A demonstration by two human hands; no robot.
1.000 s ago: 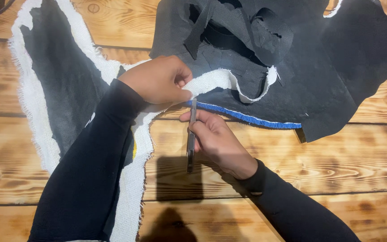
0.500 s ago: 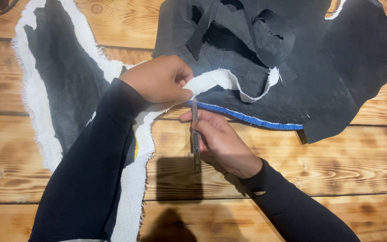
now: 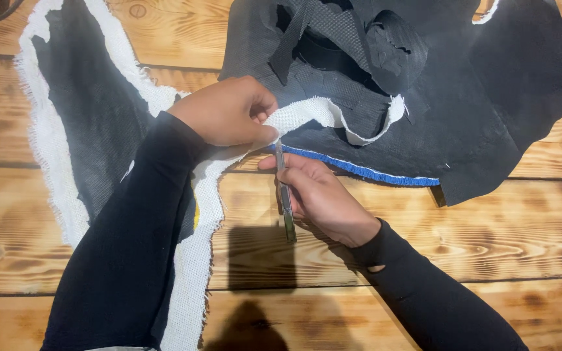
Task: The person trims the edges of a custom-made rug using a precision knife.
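Two hands in black sleeves are working near the middle of the frame, over a wooden plank table (image 3: 489, 247). The left hand (image 3: 226, 114) is pinching a white woven fabric strip (image 3: 307, 116) between thumb and curled fingers, lifting it off the black leather sheet (image 3: 489, 91) that is spreading across the upper right. Just below, the right hand (image 3: 323, 198) is gripping a slim metal utility knife (image 3: 285, 195), fingers wrapped closed around its handle, the blade end pointing up to where the strip is meeting the leather beside the left thumb. A blue fringed edge (image 3: 359, 170) is running along the leather's lower border, touching the right fingertips. At the left of the frame, another black piece with a frayed white border (image 3: 47, 143) is lying flat, partly under the left forearm.
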